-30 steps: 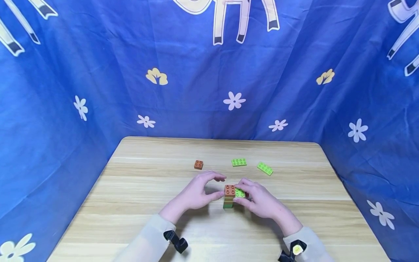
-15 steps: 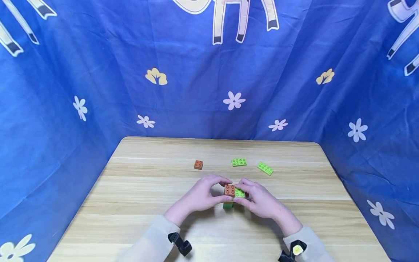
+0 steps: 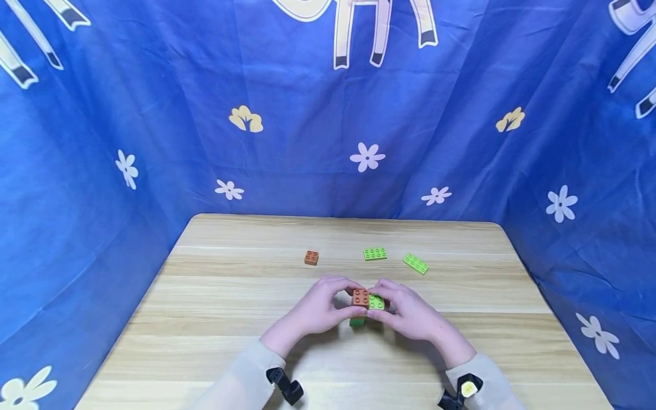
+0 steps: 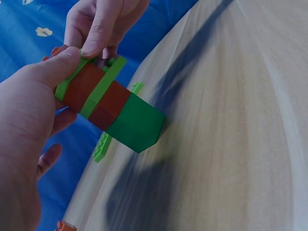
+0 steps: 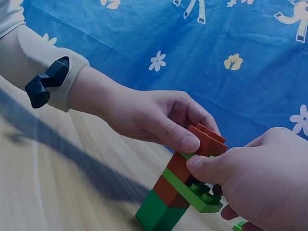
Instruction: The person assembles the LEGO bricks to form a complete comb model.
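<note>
Seen from the head camera, a brick tower [image 3: 361,304] rises from the wood-grain table [image 3: 230,279], with the person's hands closed in on either side. The left hand [image 3: 323,307] pinches the tower's reddish-brown top brick [image 3: 361,296], thumb in front and fingers behind. The right hand [image 3: 410,313] has its thumb and fingers clamped on the upper lime plate [image 3: 376,302], which juts from the tower's right side. The thumbs nearly meet at the tower's front; I can't tell whether they touch. Beyond the tower, off to its left, sits a loose reddish-brown brick [image 3: 311,259]; beyond it and slightly right lies a flat lime plate [image 3: 375,254], with a slanted lime plate [image 3: 415,263] farther right. A blue curtain [image 3: 307,188] printed with flowers hangs well behind the tower.

The left wrist camera gives me the tower's layers: a dark green block [image 4: 137,122] lowest, then reddish-brown and lime by turns. The loose pieces peep out past it, only partly visible.

In the right wrist camera, the lower lime plate [image 5: 197,195] sticks out from the tower beneath the right thumb, showing its studs. Across the tower, the left sleeve [image 5: 41,53] bears a black bracket [image 5: 48,83].
</note>
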Demonstrator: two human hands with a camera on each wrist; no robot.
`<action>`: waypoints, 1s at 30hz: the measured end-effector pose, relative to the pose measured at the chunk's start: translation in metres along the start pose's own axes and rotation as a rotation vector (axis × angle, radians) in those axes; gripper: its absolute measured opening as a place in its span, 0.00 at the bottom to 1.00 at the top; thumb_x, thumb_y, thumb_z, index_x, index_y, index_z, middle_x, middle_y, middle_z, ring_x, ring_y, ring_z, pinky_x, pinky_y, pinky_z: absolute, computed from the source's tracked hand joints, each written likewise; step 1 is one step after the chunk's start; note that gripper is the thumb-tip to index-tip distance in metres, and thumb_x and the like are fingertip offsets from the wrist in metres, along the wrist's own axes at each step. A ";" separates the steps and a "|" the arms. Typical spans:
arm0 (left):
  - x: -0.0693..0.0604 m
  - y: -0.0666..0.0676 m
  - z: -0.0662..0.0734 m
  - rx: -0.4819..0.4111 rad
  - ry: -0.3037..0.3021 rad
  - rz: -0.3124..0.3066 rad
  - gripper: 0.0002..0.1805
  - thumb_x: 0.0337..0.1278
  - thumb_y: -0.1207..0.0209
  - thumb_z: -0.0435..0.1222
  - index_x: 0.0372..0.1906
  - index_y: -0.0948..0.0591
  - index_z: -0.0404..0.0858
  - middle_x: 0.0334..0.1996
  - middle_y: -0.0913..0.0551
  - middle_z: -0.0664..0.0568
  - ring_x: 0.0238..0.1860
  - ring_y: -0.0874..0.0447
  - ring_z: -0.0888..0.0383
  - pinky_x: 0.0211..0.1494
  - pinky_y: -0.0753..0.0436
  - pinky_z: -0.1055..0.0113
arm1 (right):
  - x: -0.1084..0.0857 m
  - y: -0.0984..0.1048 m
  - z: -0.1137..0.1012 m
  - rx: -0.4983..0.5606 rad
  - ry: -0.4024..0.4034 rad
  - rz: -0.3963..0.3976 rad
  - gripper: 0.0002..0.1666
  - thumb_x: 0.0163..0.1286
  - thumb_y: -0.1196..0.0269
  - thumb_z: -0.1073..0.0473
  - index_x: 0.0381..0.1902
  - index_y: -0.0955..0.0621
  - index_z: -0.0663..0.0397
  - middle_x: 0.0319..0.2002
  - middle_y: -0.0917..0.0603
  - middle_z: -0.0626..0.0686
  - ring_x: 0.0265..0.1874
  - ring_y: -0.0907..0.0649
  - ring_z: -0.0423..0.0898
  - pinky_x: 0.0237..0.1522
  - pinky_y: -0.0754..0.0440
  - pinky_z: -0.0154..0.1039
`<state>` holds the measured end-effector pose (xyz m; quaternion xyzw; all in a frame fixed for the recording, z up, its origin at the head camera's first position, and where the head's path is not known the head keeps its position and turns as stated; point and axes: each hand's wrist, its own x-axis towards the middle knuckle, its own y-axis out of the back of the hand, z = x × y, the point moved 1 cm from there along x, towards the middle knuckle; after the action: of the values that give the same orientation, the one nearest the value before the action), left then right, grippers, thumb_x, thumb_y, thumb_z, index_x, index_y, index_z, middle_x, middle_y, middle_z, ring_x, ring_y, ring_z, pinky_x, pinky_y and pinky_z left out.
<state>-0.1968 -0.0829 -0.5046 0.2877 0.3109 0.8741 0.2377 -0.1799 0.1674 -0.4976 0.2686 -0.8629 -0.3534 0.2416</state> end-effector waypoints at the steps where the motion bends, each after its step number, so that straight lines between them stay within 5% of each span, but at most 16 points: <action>1: 0.000 0.000 0.000 -0.002 -0.004 0.002 0.23 0.62 0.28 0.55 0.59 0.14 0.53 0.51 0.14 0.70 0.51 0.18 0.68 0.63 0.23 0.53 | 0.000 0.001 0.001 0.002 0.005 -0.001 0.23 0.77 0.33 0.44 0.65 0.17 0.42 0.47 0.21 0.35 0.41 0.19 0.37 0.44 0.14 0.40; 14: 0.002 0.000 0.002 0.005 -0.012 -0.013 0.22 0.63 0.28 0.54 0.59 0.14 0.52 0.49 0.15 0.71 0.50 0.18 0.69 0.61 0.22 0.55 | -0.003 0.033 0.016 0.025 -0.047 0.055 0.33 0.72 0.28 0.44 0.70 0.21 0.48 0.54 0.18 0.44 0.44 0.18 0.47 0.44 0.16 0.46; 22: 0.001 0.000 0.001 0.009 0.016 -0.029 0.22 0.63 0.28 0.54 0.59 0.14 0.52 0.47 0.15 0.72 0.50 0.18 0.70 0.61 0.23 0.57 | 0.000 0.051 0.049 -0.070 -0.164 0.156 0.31 0.73 0.28 0.47 0.68 0.19 0.53 0.50 0.19 0.43 0.43 0.18 0.49 0.40 0.17 0.42; 30: 0.001 0.000 0.000 -0.002 0.022 -0.032 0.22 0.63 0.27 0.53 0.58 0.13 0.51 0.46 0.15 0.73 0.49 0.18 0.70 0.60 0.24 0.58 | -0.003 0.053 0.088 -0.170 -0.286 0.236 0.33 0.72 0.27 0.51 0.67 0.21 0.64 0.51 0.18 0.59 0.42 0.18 0.55 0.44 0.19 0.50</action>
<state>-0.1977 -0.0828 -0.5043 0.2728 0.3172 0.8736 0.2484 -0.2470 0.2434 -0.5144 0.0912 -0.8809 -0.4289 0.1780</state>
